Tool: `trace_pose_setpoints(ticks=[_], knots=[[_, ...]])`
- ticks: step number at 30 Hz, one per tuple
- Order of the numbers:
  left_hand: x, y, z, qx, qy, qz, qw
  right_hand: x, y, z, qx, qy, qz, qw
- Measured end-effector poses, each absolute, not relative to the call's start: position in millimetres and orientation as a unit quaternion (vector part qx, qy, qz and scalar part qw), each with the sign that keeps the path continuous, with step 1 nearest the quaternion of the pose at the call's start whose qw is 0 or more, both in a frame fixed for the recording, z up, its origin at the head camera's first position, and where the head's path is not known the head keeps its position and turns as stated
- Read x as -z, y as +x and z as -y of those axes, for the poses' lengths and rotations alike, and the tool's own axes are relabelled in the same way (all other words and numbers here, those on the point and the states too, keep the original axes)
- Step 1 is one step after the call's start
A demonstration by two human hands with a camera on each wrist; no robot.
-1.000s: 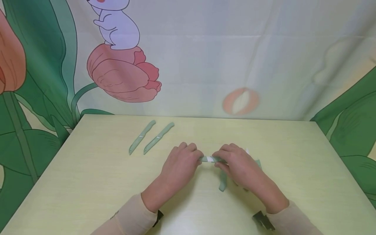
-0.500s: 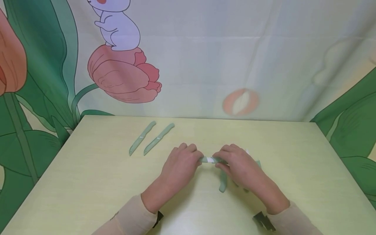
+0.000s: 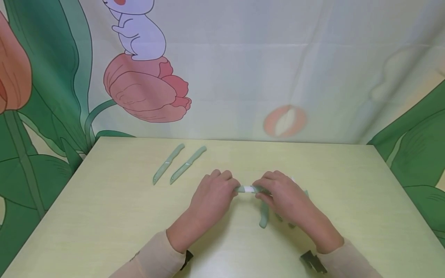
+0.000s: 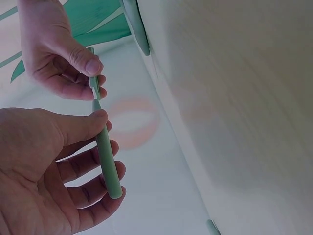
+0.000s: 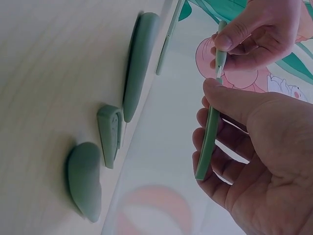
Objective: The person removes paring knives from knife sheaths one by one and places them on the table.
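Observation:
Above the middle of the table, my left hand [image 3: 213, 197] grips the pale green handle [image 4: 108, 161] of a small knife between thumb and fingers. My right hand [image 3: 286, 195] holds its green sheath [image 5: 210, 137]. A short white stretch of blade [image 3: 248, 189] shows between the hands; the rest of the blade is hidden. Under the right hand, partly covered in the head view, lie a green handle [image 3: 264, 216] and other green pieces. The right wrist view shows these as a long handle [image 5: 141, 68], an angular piece [image 5: 110, 134] and a rounded piece [image 5: 84, 181].
Two green knives in sheaths, one on the left [image 3: 168, 164] and one on the right [image 3: 188, 165], lie slanted and side by side at the back left of the pale table [image 3: 104, 208]. Behind the table's far edge hangs a printed curtain [image 3: 226, 77].
A slightly longer stretch of white blade shows between the hands, which have shifted a little apart. The knives and pieces on the table stay where they were.

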State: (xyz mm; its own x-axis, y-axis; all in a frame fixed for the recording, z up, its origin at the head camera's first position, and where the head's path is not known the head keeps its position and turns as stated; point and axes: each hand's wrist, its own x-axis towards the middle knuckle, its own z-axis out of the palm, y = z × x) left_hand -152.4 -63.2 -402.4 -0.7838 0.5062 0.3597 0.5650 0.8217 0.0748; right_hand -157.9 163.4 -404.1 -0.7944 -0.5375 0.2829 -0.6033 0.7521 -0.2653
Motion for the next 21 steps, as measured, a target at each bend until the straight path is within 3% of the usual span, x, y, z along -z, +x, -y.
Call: trace_pose_setpoints(ticks=[21], knots=[[401.2, -154.4, 63.7, 0.098, -0.277, 0.943, 0.157, 401.5, -160.6, -167.5, -0.174, 0.307, 0.932, 0.086]])
